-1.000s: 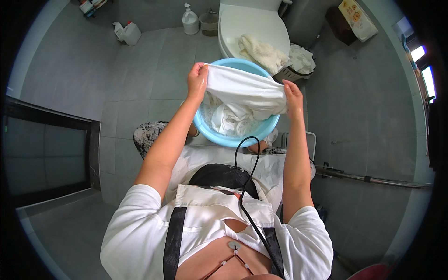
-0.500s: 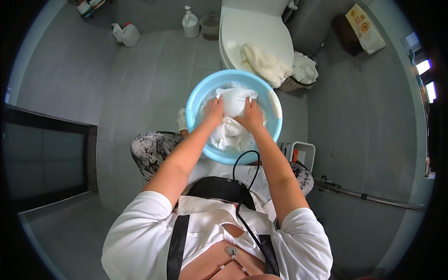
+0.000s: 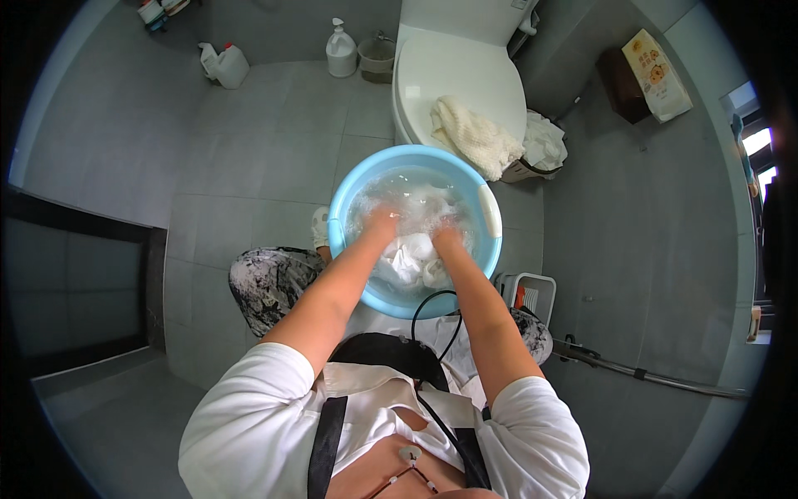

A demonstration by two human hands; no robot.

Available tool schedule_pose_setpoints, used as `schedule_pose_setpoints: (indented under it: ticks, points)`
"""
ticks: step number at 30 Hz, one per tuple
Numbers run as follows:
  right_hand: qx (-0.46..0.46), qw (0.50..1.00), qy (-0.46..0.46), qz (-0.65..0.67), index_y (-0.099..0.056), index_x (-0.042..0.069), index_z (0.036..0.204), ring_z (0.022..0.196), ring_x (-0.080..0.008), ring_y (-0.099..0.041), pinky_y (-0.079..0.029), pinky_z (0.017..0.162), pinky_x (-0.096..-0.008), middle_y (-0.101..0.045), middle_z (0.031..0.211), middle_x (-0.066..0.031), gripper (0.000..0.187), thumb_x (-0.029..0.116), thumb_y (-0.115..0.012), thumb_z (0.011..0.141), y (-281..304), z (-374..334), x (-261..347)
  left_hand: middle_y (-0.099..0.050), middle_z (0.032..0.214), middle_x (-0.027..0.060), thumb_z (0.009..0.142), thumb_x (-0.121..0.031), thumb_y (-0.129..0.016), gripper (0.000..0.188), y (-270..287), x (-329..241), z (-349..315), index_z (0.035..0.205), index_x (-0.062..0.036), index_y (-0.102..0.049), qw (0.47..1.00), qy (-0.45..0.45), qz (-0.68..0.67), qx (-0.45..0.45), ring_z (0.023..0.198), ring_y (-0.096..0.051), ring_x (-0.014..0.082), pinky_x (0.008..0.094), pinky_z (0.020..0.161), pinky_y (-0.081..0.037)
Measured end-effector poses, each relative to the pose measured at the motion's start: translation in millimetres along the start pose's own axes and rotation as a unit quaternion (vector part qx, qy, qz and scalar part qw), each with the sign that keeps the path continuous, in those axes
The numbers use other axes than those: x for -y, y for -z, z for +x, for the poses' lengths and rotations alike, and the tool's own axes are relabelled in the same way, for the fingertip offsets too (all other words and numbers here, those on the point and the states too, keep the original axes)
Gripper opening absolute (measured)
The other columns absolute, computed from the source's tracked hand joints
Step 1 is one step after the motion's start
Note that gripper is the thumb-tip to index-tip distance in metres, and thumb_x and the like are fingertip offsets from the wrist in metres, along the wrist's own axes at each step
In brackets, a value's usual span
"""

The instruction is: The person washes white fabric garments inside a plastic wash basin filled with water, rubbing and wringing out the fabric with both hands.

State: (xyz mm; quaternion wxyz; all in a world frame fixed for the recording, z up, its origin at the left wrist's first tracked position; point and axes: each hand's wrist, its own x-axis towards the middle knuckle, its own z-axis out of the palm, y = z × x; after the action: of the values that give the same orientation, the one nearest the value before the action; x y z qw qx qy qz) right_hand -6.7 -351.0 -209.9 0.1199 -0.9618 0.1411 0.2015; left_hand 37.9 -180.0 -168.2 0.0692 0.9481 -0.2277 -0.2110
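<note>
A round light-blue basin [image 3: 339, 202] of soapy water stands on the floor before me. White cloth [image 3: 407, 259] is in it, bunched above the surface at the near side and sunk under bubbly water farther off. My left hand [image 3: 381, 221] dips into the water left of the middle, by the cloth. On the other side my right hand [image 3: 447, 238] is also in the water, touching the cloth's right edge. Water and foam hide the fingers of both, so their grip does not show. A white oblong piece [image 3: 490, 210] sits on the basin's right rim.
Beyond the basin is a white toilet [image 3: 453, 75] with a cream knitted cloth [image 3: 474, 137] on its lid. Beside it stands a bin [image 3: 532, 166]. A pump bottle [image 3: 340, 54], a small pail [image 3: 376, 60] and a jug [image 3: 226, 66] are along the far wall. A black cord [image 3: 413, 324] hangs near the rim.
Both hands have pushed down into the water, taking the far part of the cloth under. Before, that part bulged above the surface between my fingers. The view has shifted slightly.
</note>
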Motion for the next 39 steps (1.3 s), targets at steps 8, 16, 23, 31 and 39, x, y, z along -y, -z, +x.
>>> schedule_pose_setpoints:
  ticks: [8,16,23,31,39]
  points:
    - [-0.007,0.996,0.047,0.077,-0.051,0.0,0.108,0.09,-0.0289,-0.057,-0.044,0.079,-0.0351,-0.059,0.093,-0.0185,0.047,0.02,-0.064,0.067,103.7,-41.9,4.7,-0.051,0.108,0.0113,0.067,-0.023,-0.062,0.032,64.6,7.1,-15.9,0.095,-0.0066,-0.059,0.979,0.017,-0.196,-0.043,0.104,-0.045,0.024,0.0306,0.081,-0.041]
    - [0.037,0.887,0.092,0.451,-0.053,0.0,0.104,0.087,-0.0197,-0.054,-0.041,0.079,-0.0301,-0.058,0.094,-0.0112,0.049,0.019,-0.069,0.062,118.2,-56.7,-23.9,-0.052,0.081,0.0036,0.068,-0.001,-0.052,0.02,102.8,0.8,-28.7,0.087,-0.0077,-0.05,0.547,0.001,-0.837,-0.003,0.078,-0.053,0.0157,0.032,0.071,-0.045]
    - [0.094,0.845,0.188,0.493,-0.034,0.004,0.124,0.113,-0.02,-0.039,-0.029,0.095,-0.0327,-0.042,0.122,-0.0116,0.081,0.031,-0.074,0.059,128.2,-76.0,-6.4,-0.057,0.091,0.0074,0.071,-0.003,-0.047,0.022,133.2,-14.6,-35.9,0.092,-0.0039,-0.053,0.433,-0.122,-0.893,0.028,0.084,-0.055,0.02,0.0336,0.08,-0.045]
    - [0.191,0.857,0.192,0.438,-0.042,0.0,0.117,0.098,-0.0198,-0.05,-0.038,0.086,-0.0315,-0.054,0.106,-0.0106,0.075,0.037,-0.072,0.06,114.8,-76.7,5.8,-0.059,0.09,0.0099,0.075,-0.009,-0.051,0.018,153.0,-24.6,-39.5,0.091,-0.0015,-0.055,0.296,-0.06,-0.95,0.079,0.086,-0.056,0.0233,0.0371,0.083,-0.043]
    - [0.079,0.671,0.042,0.736,-0.042,0.003,0.116,0.092,-0.0227,-0.052,-0.042,0.079,-0.0341,-0.052,0.103,-0.0121,0.054,0.023,-0.06,0.069,111.3,-73.5,-9.6,-0.055,0.095,0.0078,0.072,-0.003,-0.051,0.019,72.2,28.0,-6.3,0.09,-0.0093,-0.052,0.439,-0.047,-0.897,-0.034,0.09,-0.053,0.0222,0.0365,0.079,-0.045]
